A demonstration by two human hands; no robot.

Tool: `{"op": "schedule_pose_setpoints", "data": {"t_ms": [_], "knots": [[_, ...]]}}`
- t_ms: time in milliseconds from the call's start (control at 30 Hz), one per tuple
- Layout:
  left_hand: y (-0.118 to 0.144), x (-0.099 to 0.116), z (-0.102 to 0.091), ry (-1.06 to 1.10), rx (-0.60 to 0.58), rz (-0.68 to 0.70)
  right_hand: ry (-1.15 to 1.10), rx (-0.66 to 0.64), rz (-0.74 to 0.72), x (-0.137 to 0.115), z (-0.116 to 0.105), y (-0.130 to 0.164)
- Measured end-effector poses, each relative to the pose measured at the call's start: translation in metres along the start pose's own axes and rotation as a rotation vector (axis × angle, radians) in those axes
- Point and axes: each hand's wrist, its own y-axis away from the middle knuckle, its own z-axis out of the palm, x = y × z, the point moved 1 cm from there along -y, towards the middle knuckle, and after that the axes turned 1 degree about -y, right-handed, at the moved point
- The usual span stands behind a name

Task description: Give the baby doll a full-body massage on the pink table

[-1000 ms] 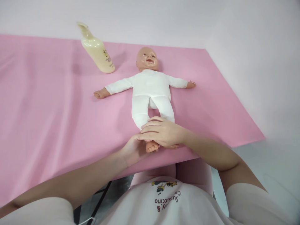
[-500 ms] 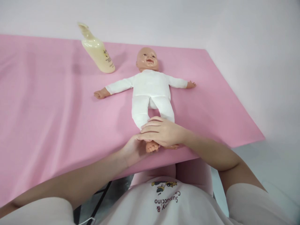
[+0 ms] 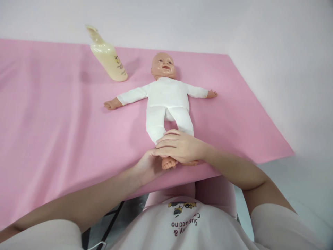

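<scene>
A baby doll (image 3: 168, 93) in a white suit lies on its back, arms spread, head away from me and feet toward me. Around its lower leg on the left side of the view is my left hand (image 3: 149, 168), cupped from beneath and beside, with part of its fingers hidden. My right hand (image 3: 180, 147) is laid over that same leg from above, its fingers together and curved across the shin, meeting the left hand. Bare doll toes (image 3: 169, 163) show just below the hands. The other foot (image 3: 191, 163) sticks out under my right wrist.
A pale yellow pump bottle (image 3: 110, 62) stands at the back left, beyond the doll's outstretched arm. The pink table cover (image 3: 234, 125) has folds on the left and ends at a corner on the right. A white wall (image 3: 197, 24) is behind.
</scene>
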Motion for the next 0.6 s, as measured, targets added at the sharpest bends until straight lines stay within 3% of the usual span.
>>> {"op": "schedule_pose_setpoints", "data": {"t_ms": [333, 600], "knots": [[-0.0045, -0.0045, -0.0082, 0.033, 0.013, -0.004, 0.002, 0.027, 0.007, -0.0006, 0.0014, 0.0005], [-0.0011, -0.0012, -0.0017, 0.075, 0.002, -0.037, 0.010, 0.013, 0.009, 0.0000, 0.0025, 0.0000]]}}
